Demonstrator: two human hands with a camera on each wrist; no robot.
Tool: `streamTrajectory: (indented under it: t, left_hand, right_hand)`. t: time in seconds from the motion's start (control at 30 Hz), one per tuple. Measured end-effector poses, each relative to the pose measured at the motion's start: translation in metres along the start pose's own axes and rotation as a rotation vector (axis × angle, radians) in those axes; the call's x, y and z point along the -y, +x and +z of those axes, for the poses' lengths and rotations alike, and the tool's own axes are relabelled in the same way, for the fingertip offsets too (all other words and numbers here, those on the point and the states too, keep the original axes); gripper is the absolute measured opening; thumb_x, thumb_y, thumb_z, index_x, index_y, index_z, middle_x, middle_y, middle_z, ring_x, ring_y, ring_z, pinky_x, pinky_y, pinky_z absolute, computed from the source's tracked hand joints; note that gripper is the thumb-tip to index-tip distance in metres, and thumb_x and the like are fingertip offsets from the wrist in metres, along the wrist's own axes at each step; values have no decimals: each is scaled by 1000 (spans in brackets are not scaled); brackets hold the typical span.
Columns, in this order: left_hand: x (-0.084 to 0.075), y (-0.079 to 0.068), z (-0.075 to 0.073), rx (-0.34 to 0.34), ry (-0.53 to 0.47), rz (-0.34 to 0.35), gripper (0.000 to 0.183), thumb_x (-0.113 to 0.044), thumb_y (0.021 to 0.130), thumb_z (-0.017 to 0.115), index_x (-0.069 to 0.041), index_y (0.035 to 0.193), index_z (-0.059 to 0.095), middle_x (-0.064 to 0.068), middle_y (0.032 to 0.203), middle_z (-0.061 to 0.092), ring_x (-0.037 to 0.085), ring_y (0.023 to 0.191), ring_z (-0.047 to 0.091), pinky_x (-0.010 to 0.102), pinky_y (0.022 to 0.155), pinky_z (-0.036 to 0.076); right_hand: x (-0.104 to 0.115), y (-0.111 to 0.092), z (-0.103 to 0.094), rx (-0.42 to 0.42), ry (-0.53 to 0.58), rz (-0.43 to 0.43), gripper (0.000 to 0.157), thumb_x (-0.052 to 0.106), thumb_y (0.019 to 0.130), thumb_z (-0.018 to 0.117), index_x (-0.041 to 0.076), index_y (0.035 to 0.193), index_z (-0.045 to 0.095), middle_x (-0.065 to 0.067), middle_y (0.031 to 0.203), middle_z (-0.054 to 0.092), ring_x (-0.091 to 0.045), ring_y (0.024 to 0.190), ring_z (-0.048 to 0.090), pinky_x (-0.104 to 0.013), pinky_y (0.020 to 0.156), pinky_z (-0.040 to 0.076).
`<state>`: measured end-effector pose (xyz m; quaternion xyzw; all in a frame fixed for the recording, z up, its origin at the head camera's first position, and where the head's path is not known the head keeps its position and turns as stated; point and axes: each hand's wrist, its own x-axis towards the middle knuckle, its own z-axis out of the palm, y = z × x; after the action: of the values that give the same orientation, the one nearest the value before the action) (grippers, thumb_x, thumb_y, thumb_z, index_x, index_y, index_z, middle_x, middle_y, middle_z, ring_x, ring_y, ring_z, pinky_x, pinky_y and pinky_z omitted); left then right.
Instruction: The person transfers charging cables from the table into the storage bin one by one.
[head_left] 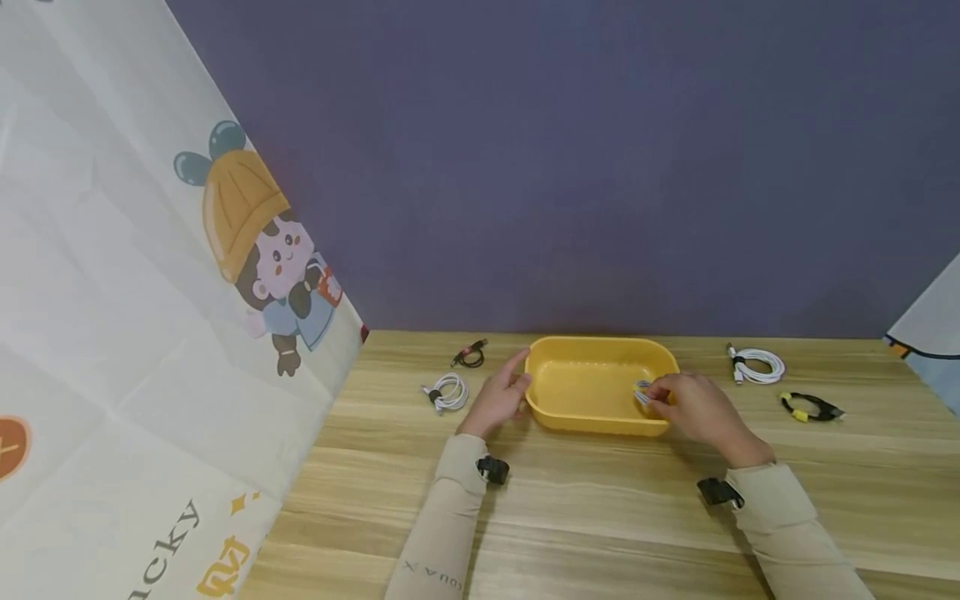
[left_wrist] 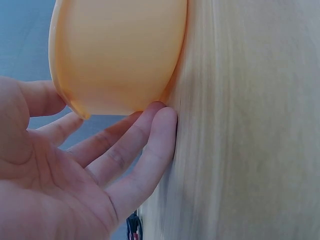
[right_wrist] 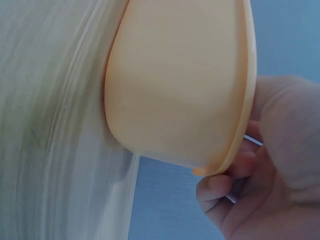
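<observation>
Nearest of all are two beige sleeves [head_left: 438, 533], a black wrist camera [head_left: 492, 470] at the left cuff, lying across the bench [head_left: 592, 508] on either side of a yellow tray [head_left: 577, 390]. The left hand [head_left: 497, 402] is spread loosely against the tray's left end, thumb at the rim, fingers resting on it rather than wrapped round. Over the opposite end, the right hand [head_left: 699, 407] is narrowed to a pinch on a small pale cable [head_left: 642, 395], inside the tray at the right; whether it touches the bottom I can't tell. I'd judge the cable light and bendy, hardly fragile, though its loops could spring loose, so gripping the whole bundle seems wisest. The tray looks stiff, light and rather slick, apt to slide if nudged; its rim should give the surest hold. Left of it on the bench lie a white coil [head_left: 447, 407] and, farther, a black lead [head_left: 470, 352]; right, another white bundle [head_left: 742, 364] and, nearer, a black-and-yellow loop [head_left: 825, 409].
</observation>
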<state>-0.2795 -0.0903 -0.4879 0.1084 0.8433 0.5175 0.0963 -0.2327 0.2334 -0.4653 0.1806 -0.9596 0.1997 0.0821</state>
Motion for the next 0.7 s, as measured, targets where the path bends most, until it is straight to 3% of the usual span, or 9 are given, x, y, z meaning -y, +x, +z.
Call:
streamTrajectory:
  t: [0.17,0.7]
  left_hand:
    - [1,1,0,-4,3,1,51,-29,102,46,-43,148,30,12,117,65,30,67,64,35,59,60]
    - [0,1,-1,-3,-1,2,51,-28,102,46,-37,150,30,14,121,64,30,71,65,35,60,60]
  right_hand:
    - [0,3,-1,29,-4,6,5,20,83,74,17,80,71,9,73,66,-8,64,53,-28,59,43]
    - [6,8,-2,82,-9,39,7,20,80,77,22,75,71,10,71,66,-6,63,54,-27,56,43]
